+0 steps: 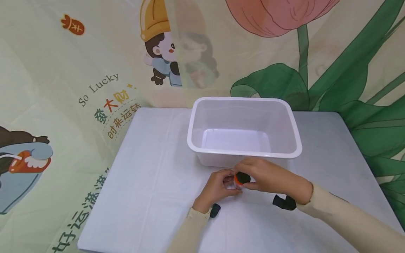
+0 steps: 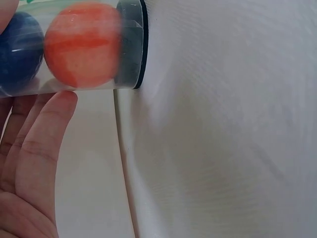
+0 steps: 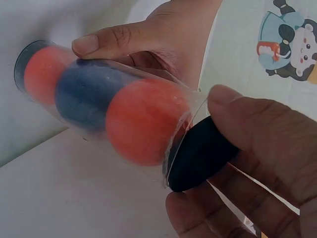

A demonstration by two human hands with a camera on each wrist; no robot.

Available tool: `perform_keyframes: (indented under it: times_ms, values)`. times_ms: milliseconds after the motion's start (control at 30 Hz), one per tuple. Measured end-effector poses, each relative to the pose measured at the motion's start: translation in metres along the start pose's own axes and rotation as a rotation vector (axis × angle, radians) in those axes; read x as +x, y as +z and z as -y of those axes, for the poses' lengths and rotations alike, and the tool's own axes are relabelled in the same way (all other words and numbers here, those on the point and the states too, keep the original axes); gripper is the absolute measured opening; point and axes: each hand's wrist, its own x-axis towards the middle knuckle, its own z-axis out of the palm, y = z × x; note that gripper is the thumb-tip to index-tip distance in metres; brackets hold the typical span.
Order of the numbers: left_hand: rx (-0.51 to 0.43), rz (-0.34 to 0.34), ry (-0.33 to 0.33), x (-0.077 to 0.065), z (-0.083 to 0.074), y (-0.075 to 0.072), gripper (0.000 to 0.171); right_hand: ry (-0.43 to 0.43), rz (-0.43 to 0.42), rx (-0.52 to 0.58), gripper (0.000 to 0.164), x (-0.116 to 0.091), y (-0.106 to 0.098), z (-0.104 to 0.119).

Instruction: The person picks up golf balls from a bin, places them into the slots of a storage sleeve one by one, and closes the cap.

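A clear tube holds an orange ball, a blue ball and another orange ball in a row. Its far end has a dark cap, which the left wrist view shows close to the white surface. My left hand grips the tube round its side, thumb along the wall. With thumb and fingers, my right hand pinches a dark round lid at the near end. The lid sits askew against the tube's mouth; whether any part is still seated I cannot tell.
A white plastic tub stands just behind the hands on the white-covered table. Small black devices are on both wrists, a left one and a right one. A printed cloth hangs behind the table.
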Motion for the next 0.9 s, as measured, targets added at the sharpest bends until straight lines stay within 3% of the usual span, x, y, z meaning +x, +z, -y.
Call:
perform_keyframes:
  times_ms: [433, 533, 633, 700, 767, 900]
  values:
    - [0.040, -0.006, 0.000, 0.002, -0.004, -0.001, 0.044, -0.057, 0.035, -0.023, 0.030, 0.008, 0.002, -0.004]
    - [0.123, 0.001, 0.016, 0.006, -0.007, -0.002, 0.052, -0.065, 0.004, -0.031, 0.037, 0.004, -0.002, -0.010]
    - [0.311, -0.009, 0.067, 0.005, -0.015, -0.007, 0.070, -0.089, -0.083, -0.025, 0.046, -0.005, -0.004, -0.017]
    - [0.450, -0.061, 0.161, 0.003, -0.021, -0.011, 0.081, -0.111, -0.177, -0.019, 0.039, -0.014, -0.005, -0.022]
    - [0.551, -0.172, 0.326, 0.002, -0.027, -0.016, 0.081, -0.141, -0.289, -0.019, 0.030, -0.024, -0.004, -0.029]
    - [0.583, -0.394, 0.738, 0.010, -0.033, -0.021, 0.040, -0.169, -0.453, -0.012, 0.042, -0.038, 0.004, -0.040]
